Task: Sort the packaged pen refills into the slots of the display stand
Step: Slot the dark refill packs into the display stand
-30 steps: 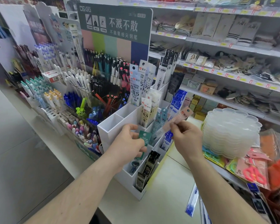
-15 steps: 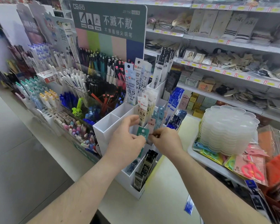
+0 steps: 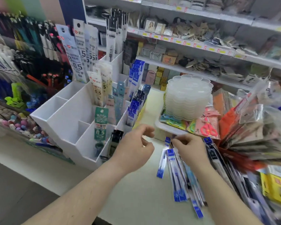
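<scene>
While our right hand [image 3: 189, 149] reaches down to the loose pile of refill packs [image 3: 178, 172] on the counter [image 3: 136, 200], we are at the pick-up step of the sorting: fetching one more pack to file. The fingers of that hand are curled over the top end of the pile, and they seem to pinch the blue header of one pack, though motion blur keeps us from being sure which pack it is or how firm the hold is. Our left hand [image 3: 136, 148] hovers just beside it, between the pile and the white display stand [image 3: 66, 114]; its fingers are loosely curled and it holds nothing. The pile lies under and in front of our right hand, fanned out toward us, with more packaged goods crowding its right side. The stand sits to the left, close by; several of its slots already hold upright packs, a green-labelled pack [image 3: 101, 124] stands in a front slot, and the two slots at the left look bare. Next, we judge, we need to lift a single pack free without dragging its neighbours, read its colour and label, and carry it left to the slot holding matching packs, sliding it in upright.
</scene>
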`<state>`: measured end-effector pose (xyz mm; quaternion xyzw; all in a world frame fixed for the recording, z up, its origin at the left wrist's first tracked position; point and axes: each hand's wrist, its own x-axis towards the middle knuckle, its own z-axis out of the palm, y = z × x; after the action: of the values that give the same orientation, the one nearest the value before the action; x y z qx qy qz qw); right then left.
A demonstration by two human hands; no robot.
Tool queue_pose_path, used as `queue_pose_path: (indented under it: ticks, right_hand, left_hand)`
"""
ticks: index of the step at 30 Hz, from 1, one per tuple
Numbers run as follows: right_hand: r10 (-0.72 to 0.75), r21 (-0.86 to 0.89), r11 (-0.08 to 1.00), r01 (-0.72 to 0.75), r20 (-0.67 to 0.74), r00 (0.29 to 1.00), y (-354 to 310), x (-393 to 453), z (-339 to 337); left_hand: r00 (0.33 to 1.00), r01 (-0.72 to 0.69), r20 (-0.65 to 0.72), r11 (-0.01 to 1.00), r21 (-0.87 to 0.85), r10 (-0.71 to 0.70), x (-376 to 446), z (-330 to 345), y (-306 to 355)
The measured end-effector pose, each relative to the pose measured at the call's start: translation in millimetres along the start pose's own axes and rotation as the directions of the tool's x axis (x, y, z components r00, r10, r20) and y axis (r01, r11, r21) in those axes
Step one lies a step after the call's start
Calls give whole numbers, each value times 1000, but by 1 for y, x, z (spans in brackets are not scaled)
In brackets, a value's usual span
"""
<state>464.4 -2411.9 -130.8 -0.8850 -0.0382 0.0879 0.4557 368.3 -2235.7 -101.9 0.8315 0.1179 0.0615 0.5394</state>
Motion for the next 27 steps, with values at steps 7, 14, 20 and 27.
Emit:
queue_pose_path:
  ticks: [7, 14, 20, 27]
  right_hand:
    - [194, -333, 923, -192, -26, 981, 75, -44, -18]
    - [214, -735, 643, -215, -97, 972, 89, -45, 5]
    - [267, -748, 619, -241, -88, 960, 97, -38, 36]
    - [210, -555, 825, -108, 123, 970, 67, -39, 88]
  left_hand:
    - [930, 61, 322, 940, 336, -176, 19, 61, -47]
    - [830, -49, 497, 855, 516, -253, 32, 101, -71]
    - [823, -178, 509, 738, 651, -251, 20, 99, -89]
    - [905, 188, 288, 901, 390, -313, 11, 64, -98]
